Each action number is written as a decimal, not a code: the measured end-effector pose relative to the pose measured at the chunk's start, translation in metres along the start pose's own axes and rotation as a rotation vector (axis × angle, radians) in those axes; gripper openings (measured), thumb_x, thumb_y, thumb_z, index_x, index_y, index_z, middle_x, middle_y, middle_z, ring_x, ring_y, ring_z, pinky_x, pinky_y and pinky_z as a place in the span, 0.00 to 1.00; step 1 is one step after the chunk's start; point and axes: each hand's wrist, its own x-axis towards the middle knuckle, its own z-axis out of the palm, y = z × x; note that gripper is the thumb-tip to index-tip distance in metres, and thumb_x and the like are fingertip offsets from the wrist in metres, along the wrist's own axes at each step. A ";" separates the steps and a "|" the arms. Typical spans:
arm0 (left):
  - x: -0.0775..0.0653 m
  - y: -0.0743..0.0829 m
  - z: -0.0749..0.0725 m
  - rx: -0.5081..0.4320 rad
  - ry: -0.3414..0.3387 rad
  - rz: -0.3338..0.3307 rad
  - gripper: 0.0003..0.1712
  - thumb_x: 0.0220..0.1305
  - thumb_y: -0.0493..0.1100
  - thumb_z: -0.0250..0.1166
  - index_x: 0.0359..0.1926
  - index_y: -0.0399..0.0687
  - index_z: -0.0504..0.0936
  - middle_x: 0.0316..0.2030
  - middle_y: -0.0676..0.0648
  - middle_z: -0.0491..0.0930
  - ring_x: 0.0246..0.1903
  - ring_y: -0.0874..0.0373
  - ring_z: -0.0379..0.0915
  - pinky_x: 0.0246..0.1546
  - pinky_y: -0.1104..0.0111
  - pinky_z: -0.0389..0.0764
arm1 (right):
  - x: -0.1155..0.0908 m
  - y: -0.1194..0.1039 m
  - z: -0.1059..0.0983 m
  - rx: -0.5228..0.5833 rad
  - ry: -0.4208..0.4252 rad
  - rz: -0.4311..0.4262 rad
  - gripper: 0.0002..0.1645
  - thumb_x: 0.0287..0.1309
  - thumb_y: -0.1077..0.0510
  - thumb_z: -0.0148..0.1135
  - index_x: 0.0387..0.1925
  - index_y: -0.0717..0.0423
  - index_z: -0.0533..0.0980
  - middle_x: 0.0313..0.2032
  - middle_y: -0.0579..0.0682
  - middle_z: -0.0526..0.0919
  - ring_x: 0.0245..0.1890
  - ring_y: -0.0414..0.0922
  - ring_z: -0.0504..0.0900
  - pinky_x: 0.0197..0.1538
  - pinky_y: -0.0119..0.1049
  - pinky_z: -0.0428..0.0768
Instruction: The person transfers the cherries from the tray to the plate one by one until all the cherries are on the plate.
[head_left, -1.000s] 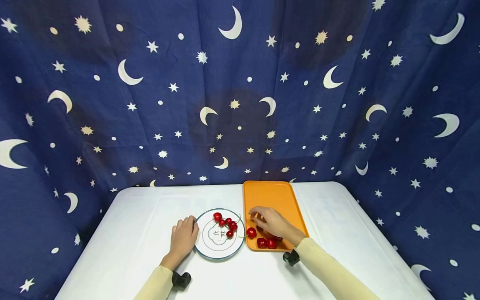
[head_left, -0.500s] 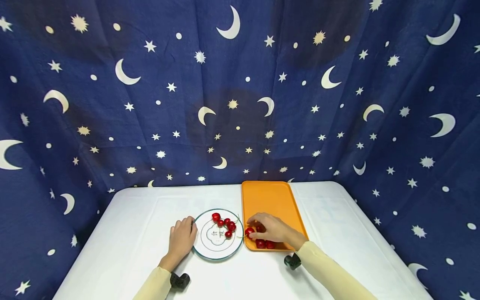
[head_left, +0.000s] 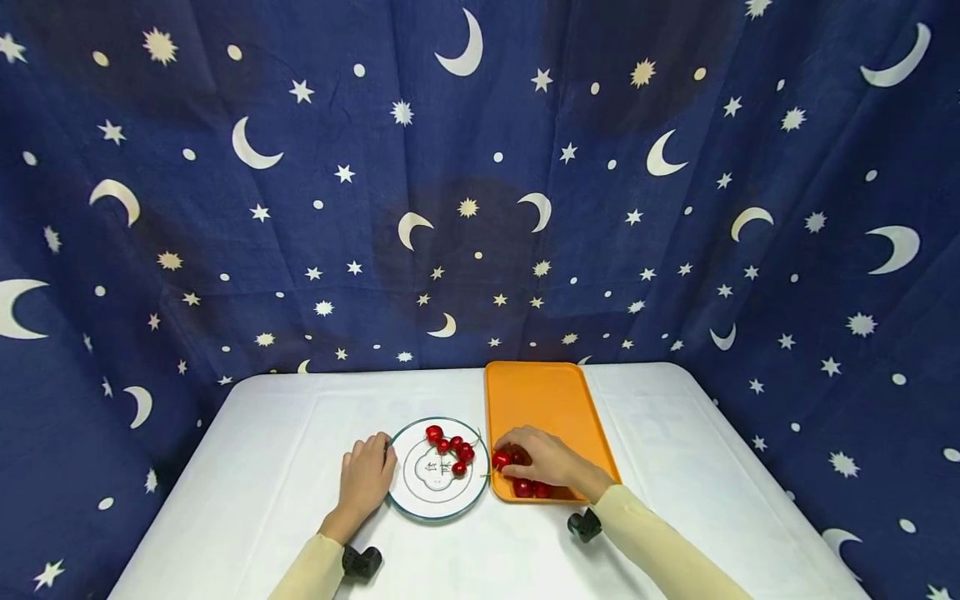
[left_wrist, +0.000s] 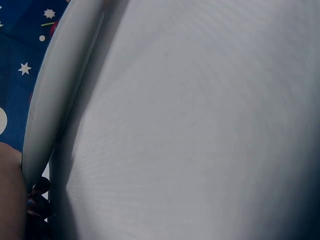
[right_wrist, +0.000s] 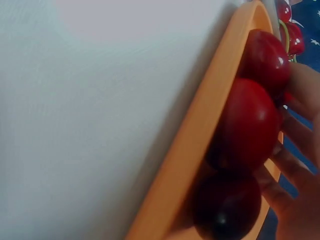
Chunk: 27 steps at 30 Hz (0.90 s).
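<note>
My left hand [head_left: 368,468] holds the left rim of a white plate [head_left: 420,505] with a blue-green edge. In the left wrist view the plate [left_wrist: 65,85] appears edge-on, with the thumb on one side and dark fingertips showing beneath. Several red cherries [head_left: 465,452] with thin stems lie on the plate's far right part. Over the orange tray [head_left: 537,396], my right hand [head_left: 551,458] pinches a red cherry [head_left: 501,460] near the tray's left edge. Other dark red cherries [right_wrist: 250,125] sit along the tray's near rim, partly under that hand.
Plate and tray stand almost side by side on a white-covered table [head_left: 300,425]. A dark blue curtain [head_left: 337,250] with moons and stars hangs behind and around it. Black wrist cameras [head_left: 362,562] sit under both wrists.
My right hand has come down and toward me in the tray, and its thumb and fingers have closed around a cherry. The left hand stays at the plate's rim.
</note>
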 end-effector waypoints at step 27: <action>0.002 -0.002 -0.001 0.007 -0.044 -0.016 0.12 0.75 0.45 0.54 0.48 0.44 0.80 0.44 0.43 0.85 0.38 0.51 0.69 0.39 0.61 0.63 | 0.001 0.004 0.003 0.093 0.151 -0.027 0.19 0.64 0.59 0.67 0.56 0.54 0.79 0.51 0.49 0.84 0.43 0.40 0.80 0.52 0.36 0.85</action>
